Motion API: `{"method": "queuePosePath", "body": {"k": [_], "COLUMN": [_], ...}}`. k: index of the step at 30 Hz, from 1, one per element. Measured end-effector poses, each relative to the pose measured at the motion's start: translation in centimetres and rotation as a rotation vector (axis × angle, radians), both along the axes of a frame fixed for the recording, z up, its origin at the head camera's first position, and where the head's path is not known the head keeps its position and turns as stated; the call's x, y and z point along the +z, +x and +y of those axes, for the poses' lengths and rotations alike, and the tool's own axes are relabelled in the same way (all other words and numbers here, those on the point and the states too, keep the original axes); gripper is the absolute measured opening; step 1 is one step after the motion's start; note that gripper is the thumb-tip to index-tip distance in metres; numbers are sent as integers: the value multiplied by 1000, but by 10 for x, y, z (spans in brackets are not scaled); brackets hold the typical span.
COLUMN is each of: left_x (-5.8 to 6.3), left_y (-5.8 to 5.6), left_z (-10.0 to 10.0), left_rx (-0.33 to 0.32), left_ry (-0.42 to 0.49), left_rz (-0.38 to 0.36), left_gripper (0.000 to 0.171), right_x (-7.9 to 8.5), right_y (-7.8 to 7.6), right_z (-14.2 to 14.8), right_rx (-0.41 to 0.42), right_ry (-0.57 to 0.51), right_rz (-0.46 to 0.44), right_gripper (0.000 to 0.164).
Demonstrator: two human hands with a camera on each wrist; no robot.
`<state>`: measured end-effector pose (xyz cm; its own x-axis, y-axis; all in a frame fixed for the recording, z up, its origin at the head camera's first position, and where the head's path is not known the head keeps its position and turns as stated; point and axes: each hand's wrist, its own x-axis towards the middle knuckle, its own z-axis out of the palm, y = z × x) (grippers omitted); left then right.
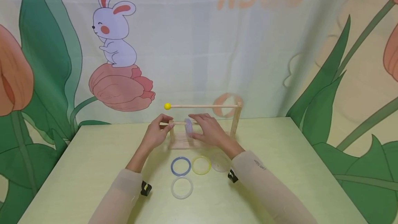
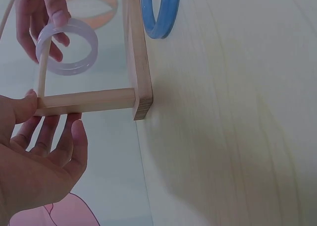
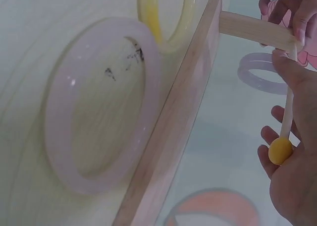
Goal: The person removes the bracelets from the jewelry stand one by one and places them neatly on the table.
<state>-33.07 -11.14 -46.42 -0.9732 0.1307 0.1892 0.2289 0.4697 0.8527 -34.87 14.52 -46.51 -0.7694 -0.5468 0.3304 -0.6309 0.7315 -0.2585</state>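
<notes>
A wooden bangle stand [image 1: 183, 145] is at the table's back, with a short post at left and a taller one at right. My left hand [image 1: 157, 133] grips the top of the short post [image 2: 89, 102], thumb on one side and fingers on the other. A translucent lavender bangle [image 1: 188, 127] encircles the lower rod [image 2: 43, 75], near that post. My right hand [image 1: 210, 130] pinches this bangle between thumb and fingers. In the right wrist view, a yellow ball [image 3: 280, 151] caps the rod's free end beside the right palm.
In front of the stand lie a blue bangle [image 1: 181, 166], a yellow bangle [image 1: 201, 165], a whitish bangle [image 1: 181, 187] and a pale pinkish bangle [image 3: 59, 117], partly behind the right forearm in the head view. Above the hands runs an upper rod [image 1: 202, 106] with a yellow ball at its left end.
</notes>
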Motion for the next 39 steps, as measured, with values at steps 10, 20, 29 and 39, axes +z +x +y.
{"method": "queuePosePath", "body": {"k": [10,20,29,39], "left_x": [3,3,2,-1], "left_y": [1,-1,0,1], "left_z": [-2,-3,-2,-3], "left_rx": [-5,-10,-5,-10], "left_ry": [9,4,-2,-1], "left_rz": [7,11,-4,-11], "left_gripper": [31,31,31,31], "right_x": [8,22,26,29], "right_y": [2,6,4,4], "right_z": [-4,-2,0,-2], "right_rx": [21,26,43,22], "right_ry": [42,132,168,154], "right_rz": [-26,-52,-48,-94], "right_gripper": [73,80,71,69]}}
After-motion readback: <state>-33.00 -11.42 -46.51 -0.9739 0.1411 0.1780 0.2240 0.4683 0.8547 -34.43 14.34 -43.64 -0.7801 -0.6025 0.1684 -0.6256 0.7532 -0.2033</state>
